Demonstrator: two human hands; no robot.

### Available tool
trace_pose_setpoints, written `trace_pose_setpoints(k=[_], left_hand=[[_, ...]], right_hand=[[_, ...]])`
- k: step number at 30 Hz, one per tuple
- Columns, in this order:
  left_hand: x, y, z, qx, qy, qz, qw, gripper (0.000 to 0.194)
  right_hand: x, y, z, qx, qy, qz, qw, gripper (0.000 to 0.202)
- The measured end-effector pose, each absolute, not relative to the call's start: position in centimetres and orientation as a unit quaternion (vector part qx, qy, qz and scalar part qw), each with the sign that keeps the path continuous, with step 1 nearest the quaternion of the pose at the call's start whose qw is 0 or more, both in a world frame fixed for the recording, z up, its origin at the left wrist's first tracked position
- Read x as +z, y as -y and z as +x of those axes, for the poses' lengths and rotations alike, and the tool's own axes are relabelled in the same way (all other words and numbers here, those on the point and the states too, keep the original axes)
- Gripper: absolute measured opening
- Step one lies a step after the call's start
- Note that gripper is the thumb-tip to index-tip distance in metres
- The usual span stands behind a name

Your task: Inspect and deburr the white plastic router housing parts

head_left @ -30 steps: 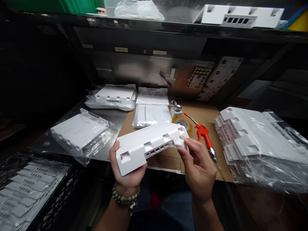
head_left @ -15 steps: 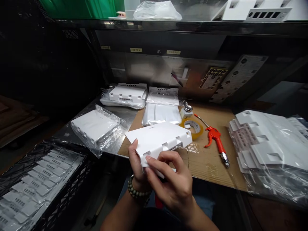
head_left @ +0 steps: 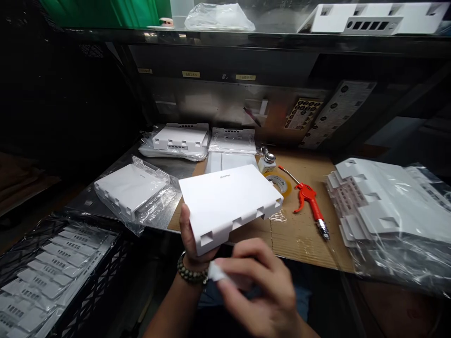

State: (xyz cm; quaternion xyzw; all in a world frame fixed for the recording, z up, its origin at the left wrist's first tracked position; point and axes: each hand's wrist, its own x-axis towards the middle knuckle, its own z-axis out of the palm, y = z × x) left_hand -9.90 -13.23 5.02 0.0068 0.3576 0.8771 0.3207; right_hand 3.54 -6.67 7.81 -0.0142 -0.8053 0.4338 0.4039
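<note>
One white plastic housing with a slotted edge (head_left: 229, 202) is in hand at mid-frame, raised above the bench (head_left: 299, 241); its work looks under way, not finished, since it is not set down. The left hand (head_left: 192, 257) grips its near left corner. The right hand's (head_left: 264, 281) fingers pinch one small, blurred white scrap (head_left: 214, 271), clear of the housing. How much is left is hard to judge. Right of centre: one red air gun (head_left: 307, 192), one yellow tape roll (head_left: 288, 188). Far right, a stack of white housings (head_left: 380, 197) numbers several, overlapping too much to count.
</note>
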Motion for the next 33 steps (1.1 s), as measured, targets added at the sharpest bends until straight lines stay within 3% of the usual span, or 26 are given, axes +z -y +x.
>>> trace_pose_setpoints(k=[4, 6, 10, 15, 20, 25, 29, 33], left_hand=[[3.7, 15.3, -12.2, 0.886, -0.376, 0.010, 0.271, 0.076], [3.2, 16.3, -12.8, 0.881, -0.400, 0.010, 0.251, 0.080], [2.6, 17.0, -13.1, 0.880, -0.414, -0.009, 0.233, 0.090], [2.4, 17.0, -13.1, 0.863, -0.433, 0.004, 0.261, 0.107], [1.0, 18.2, -13.5, 0.859, -0.429, -0.007, 0.280, 0.089], [1.7, 18.2, -14.8, 0.836, -0.427, 0.023, 0.344, 0.068], [4.0, 16.8, -15.7, 0.770, -0.519, -0.016, 0.370, 0.049], [5.3, 16.2, -15.3, 0.738, -0.566, -0.027, 0.367, 0.049]], right_hand=[[6.7, 2.0, 5.2, 0.478, 0.651, -0.210, 0.550, 0.013], [5.7, -0.3, 5.0, 0.548, 0.532, -0.276, 0.584, 0.014], [4.0, -2.1, 3.9, 0.704, 0.402, -0.321, 0.490, 0.028], [3.5, -0.5, 3.3, 0.773, 0.345, -0.358, 0.395, 0.053], [3.5, 0.2, 3.4, 0.766, 0.341, -0.394, 0.376, 0.063], [2.9, -0.6, 3.9, 0.748, 0.398, -0.359, 0.392, 0.052], [2.3, -1.6, 4.4, 0.730, 0.442, -0.332, 0.403, 0.045], [1.9, -2.2, 4.7, 0.730, 0.432, -0.341, 0.405, 0.046]])
